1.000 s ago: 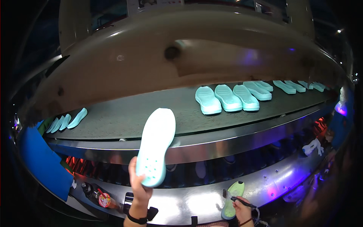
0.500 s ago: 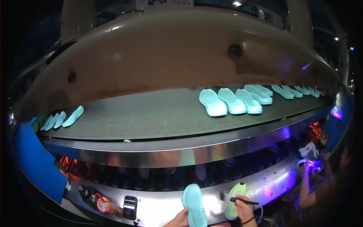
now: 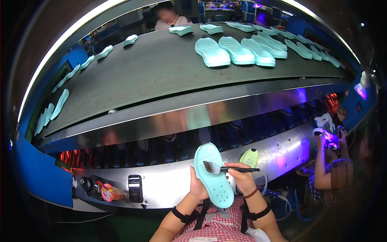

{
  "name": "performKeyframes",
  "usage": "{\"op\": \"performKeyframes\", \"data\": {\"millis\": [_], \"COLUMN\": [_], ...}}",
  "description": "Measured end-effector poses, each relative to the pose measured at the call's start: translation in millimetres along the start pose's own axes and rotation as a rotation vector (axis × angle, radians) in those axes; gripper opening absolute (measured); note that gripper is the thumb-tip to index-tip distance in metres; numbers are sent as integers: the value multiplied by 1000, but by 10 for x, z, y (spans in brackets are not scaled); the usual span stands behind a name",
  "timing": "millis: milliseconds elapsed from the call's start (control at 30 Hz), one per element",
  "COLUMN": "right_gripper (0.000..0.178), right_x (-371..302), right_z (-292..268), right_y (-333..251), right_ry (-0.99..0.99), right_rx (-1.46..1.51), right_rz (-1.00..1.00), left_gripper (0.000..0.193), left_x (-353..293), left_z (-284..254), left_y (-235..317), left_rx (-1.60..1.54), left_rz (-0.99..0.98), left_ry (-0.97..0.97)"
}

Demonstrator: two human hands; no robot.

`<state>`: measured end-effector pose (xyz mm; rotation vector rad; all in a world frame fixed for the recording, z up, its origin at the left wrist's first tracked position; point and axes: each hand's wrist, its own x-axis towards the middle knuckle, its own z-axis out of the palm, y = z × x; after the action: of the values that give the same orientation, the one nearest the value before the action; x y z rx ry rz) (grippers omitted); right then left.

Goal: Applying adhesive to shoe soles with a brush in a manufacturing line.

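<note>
A mint-coloured shoe sole (image 3: 220, 188) stands tilted in front of me. My left hand (image 3: 197, 184) is closed around its left edge. Between the fingers of my right hand (image 3: 243, 179) is a flat brush (image 3: 215, 168) with a black handle and dark bristles. The bristles lie over the upper middle of the sole, apparently touching it. A thin clear tube hangs down by my right hand. Behind that hand a yellow-green sole (image 3: 249, 158) lies on the metal ledge (image 3: 173, 177), partly hidden by my hand.
A wide dark conveyor belt (image 3: 137, 72) beyond the ledge carries several mint soles (image 3: 212, 52). Below it runs a lower line of dark shapes. On the ledge, left, are a black phone (image 3: 135, 188), a cup (image 3: 113, 192) and a dark bottle (image 3: 86, 185). Co-workers sit across and right.
The view has tilted down, so more of my arms and the belt shows. My right hand has brought the brush from near the yellow-green sole across to the mint sole.
</note>
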<state>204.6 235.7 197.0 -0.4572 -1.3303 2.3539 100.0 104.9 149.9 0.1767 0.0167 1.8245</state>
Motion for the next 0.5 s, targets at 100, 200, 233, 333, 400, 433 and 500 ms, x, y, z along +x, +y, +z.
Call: {"op": "performKeyframes", "data": {"millis": [100,200,233,333,400,433,500], "right_gripper": [23,24,23,23,21,18,15], "right_x": [95,166,193,270,282,259,243], "right_z": [-55,-31,-46,-22,70,155,305], "right_y": [23,0,2,-58,-82,-84,-29], "right_ry": [74,81,87,98,74,79,45], "right_rx": [21,35,-33,-123,-145,-392,-783], "right_rz": [-21,-16,-32,-15,-26,-170,-583], "left_gripper": [88,88,88,88,87,85,77], "left_x": [34,11,2,-4,25,58,95], "left_z": [43,52,-20,-57,-36,-2,66], "left_y": [-49,-111,-119,-165,-218,-254,-270], "left_rx": [81,132,107,51,18,139,250], "left_rz": [-33,-10,-15,7,35,87,153], "left_ry": [57,87,90,60,28,228,387]}}
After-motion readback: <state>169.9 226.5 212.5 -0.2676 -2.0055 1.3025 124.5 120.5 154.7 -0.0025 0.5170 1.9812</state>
